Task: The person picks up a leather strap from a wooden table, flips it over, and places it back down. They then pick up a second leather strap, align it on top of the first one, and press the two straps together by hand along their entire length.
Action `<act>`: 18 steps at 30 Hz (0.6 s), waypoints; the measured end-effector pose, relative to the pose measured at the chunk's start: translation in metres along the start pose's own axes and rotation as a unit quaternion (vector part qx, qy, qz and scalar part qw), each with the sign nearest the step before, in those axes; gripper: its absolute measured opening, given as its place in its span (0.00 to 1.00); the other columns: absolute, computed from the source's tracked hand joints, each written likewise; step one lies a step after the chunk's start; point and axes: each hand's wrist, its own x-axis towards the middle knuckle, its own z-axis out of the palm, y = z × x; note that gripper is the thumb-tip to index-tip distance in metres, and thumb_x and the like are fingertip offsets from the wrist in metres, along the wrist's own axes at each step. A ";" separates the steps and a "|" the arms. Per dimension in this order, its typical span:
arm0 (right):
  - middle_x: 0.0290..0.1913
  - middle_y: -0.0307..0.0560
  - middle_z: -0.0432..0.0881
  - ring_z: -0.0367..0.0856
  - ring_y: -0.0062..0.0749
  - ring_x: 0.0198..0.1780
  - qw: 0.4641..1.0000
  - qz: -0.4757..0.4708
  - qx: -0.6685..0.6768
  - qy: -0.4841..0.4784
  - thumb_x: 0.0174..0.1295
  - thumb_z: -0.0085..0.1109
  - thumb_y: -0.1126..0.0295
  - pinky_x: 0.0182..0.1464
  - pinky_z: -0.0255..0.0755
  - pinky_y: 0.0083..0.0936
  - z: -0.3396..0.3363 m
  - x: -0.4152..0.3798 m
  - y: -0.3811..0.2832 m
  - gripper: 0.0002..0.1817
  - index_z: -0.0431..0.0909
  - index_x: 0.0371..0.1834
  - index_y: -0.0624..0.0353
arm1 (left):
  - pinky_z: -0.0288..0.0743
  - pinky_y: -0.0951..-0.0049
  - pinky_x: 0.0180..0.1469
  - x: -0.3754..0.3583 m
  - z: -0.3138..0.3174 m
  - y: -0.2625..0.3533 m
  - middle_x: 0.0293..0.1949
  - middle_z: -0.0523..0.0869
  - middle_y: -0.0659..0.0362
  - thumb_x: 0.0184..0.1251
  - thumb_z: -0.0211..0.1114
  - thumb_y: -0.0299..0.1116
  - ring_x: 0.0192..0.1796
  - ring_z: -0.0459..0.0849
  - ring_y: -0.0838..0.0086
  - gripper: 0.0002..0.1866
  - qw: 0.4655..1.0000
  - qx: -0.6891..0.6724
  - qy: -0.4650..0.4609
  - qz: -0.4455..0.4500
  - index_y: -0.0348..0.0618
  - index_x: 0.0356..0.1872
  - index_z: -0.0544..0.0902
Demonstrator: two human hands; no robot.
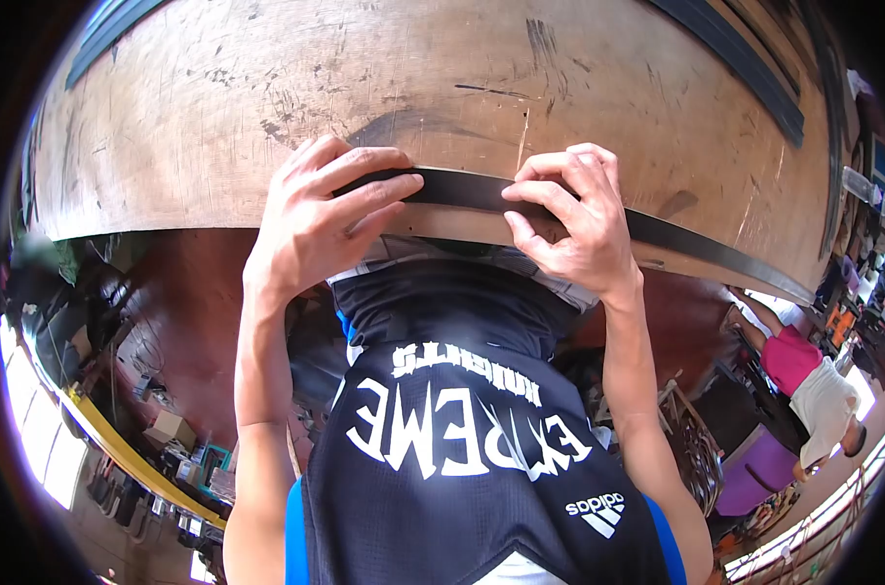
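Observation:
A long black strip [462, 189] lies along the near edge of a worn wooden table [267, 78]. On its left end rests my left hand [330, 200], fingers curled and pressed over the strip, gripping it. My right hand [569, 214] pinches the same strip farther right, with the thumb at the near side and the fingertips on top. Between the hands the strip is fully visible, and past my right hand it runs on toward the table's right corner.
More dark strips [735, 63] lie at the far right of the table, and another [111, 34] at the far left. A person in a pink top [791, 359] is at the lower right, near a purple chair [754, 473]. Cluttered shelves stand at the lower left.

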 end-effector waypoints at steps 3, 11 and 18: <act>0.47 0.32 0.83 0.79 0.34 0.49 1.000 0.006 0.004 -0.001 0.52 0.79 0.72 0.66 0.67 0.42 0.001 0.000 0.000 0.14 0.88 0.42 0.49 | 0.83 0.62 0.47 0.001 -0.001 0.001 0.53 0.94 0.60 0.50 0.82 0.23 0.44 0.88 0.63 0.24 1.000 -0.003 -0.001 -0.003 0.52 0.52 0.95; 0.46 0.30 0.84 0.80 0.33 0.49 1.000 0.020 -0.002 -0.006 0.50 0.79 0.72 0.65 0.67 0.43 0.000 0.001 -0.002 0.14 0.88 0.41 0.48 | 0.83 0.63 0.46 0.001 0.000 0.003 0.54 0.94 0.61 0.44 0.81 0.22 0.42 0.87 0.64 0.27 1.000 0.004 -0.004 -0.012 0.53 0.52 0.95; 0.47 0.31 0.84 0.80 0.33 0.50 1.000 0.018 -0.005 -0.009 0.51 0.78 0.72 0.66 0.67 0.44 0.001 0.001 -0.003 0.14 0.89 0.41 0.48 | 0.83 0.63 0.46 0.003 -0.001 0.003 0.53 0.94 0.61 0.46 0.82 0.23 0.42 0.87 0.64 0.26 1.000 0.009 -0.006 -0.011 0.51 0.52 0.95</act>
